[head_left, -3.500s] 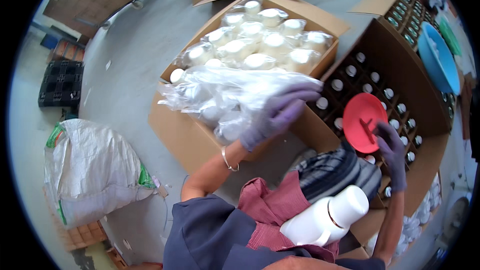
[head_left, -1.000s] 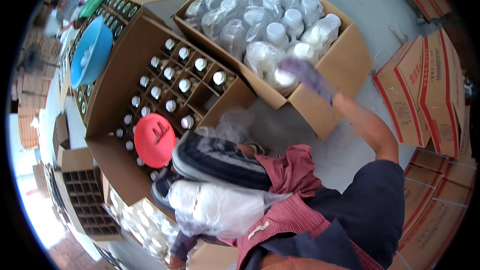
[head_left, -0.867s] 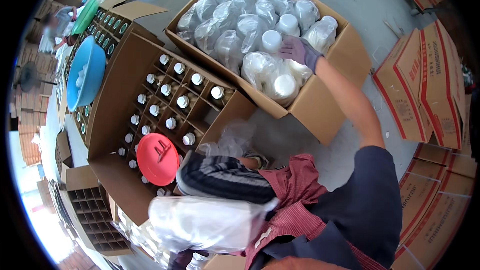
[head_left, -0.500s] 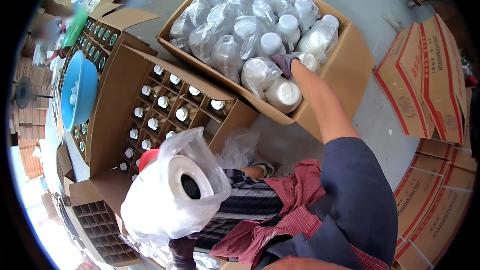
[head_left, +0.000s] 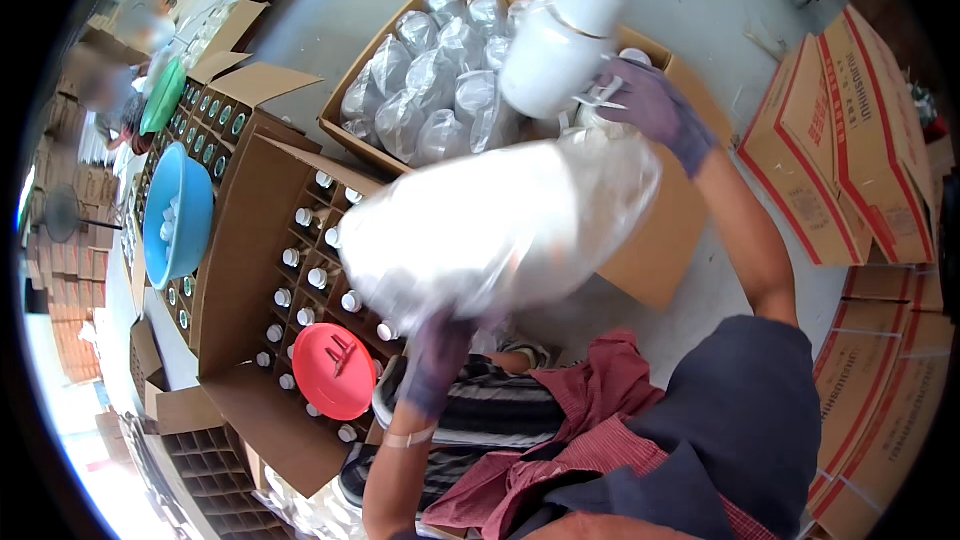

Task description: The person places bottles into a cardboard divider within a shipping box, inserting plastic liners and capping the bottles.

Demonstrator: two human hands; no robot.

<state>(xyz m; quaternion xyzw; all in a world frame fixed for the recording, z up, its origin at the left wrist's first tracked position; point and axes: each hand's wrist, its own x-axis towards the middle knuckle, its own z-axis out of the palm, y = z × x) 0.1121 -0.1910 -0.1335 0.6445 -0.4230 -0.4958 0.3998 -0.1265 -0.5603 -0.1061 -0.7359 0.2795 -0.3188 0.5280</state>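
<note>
My left hand [head_left: 438,352], in a purple-grey glove, is closed on the lower side of a large white cylinder in a clear plastic bag [head_left: 490,225], which lies tilted across the middle and is blurred. Up and to the right, my gloved right hand [head_left: 655,110] grips a white jug with a lid [head_left: 560,45] by its side handle. The jug is held above an open carton [head_left: 690,230] that contains several similar white vessels in clear plastic bags [head_left: 432,75].
Left of the carton, a divided box [head_left: 250,230] holds several white-capped bottles [head_left: 318,278]. On it rests a red dish [head_left: 335,370] with small dark pieces. Farther left are a blue basin [head_left: 180,220] and more boxes. Cartons with red stripes [head_left: 850,130] stand at right.
The bagged cylinder has moved up and right with my left hand and tipped over. My right hand has lifted a white jug out of the carton. The red dish is now uncovered.
</note>
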